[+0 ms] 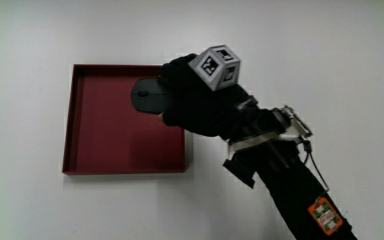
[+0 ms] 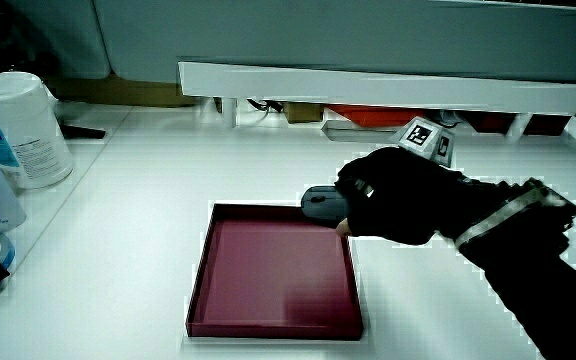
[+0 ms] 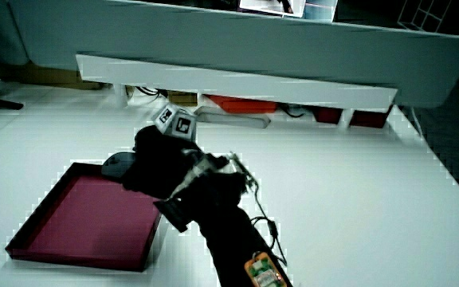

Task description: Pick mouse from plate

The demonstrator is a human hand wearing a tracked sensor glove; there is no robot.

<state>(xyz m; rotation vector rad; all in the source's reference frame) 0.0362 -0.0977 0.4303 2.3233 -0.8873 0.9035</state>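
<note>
The mouse [image 1: 147, 95], dark & rounded, sits in the red plate [image 1: 112, 143], really a shallow square tray w/ raised walls, in the corner of it farthest from the person, close against the rim. The hand [image 1: 192, 93] is over that same corner, reaching in across the rim, w/ the patterned cube [image 1: 217, 67] on its back facing up. The fingers cover the end of the mouse nearest the hand, and in a side view the mouse [image 2: 320, 203] looks pinched at that end; whether the fingers are actually clamped on it or only resting against it, I can't tell, since the glove and mouse are both dark & merge. The mouse looks to be sitting on the tray floor, not lifted. The forearm [image 1: 292, 180] comes in at a slant over bare table [image 1: 312, 53] rather than across the tray, prob. because the mouse is tucked near the wall & that's the shortest way in. The rest of the tray floor is bare. The wall next to the mouse prob. means lifting it straight up before carrying it off, else it catches the rim. Beside the table's edge, well apart from the tray, stands a white tub [image 2: 18, 130], and a low white partition [image 2: 388, 85] runs along the table; neither is in the way.
</note>
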